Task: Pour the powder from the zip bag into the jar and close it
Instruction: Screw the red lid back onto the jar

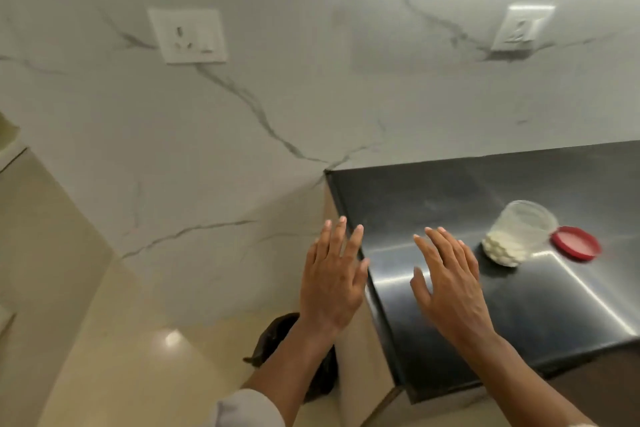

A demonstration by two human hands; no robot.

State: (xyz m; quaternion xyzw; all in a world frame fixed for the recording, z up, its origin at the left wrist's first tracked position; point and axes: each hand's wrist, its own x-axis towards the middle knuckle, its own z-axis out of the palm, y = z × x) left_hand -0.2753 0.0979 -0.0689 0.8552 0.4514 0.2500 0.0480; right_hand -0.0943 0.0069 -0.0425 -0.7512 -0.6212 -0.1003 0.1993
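Note:
A clear plastic jar stands open on the dark counter, with white powder in its bottom. Its red lid lies flat on the counter just right of the jar, touching or nearly touching it. My right hand hovers over the counter's left part with fingers spread, a little left of the jar and holding nothing. My left hand is held flat beyond the counter's left edge, fingers apart and empty. No zip bag is in view.
A white marble wall with two sockets rises behind the counter. Left of the counter's edge the beige floor drops away, with a dark bag or bin below my left forearm.

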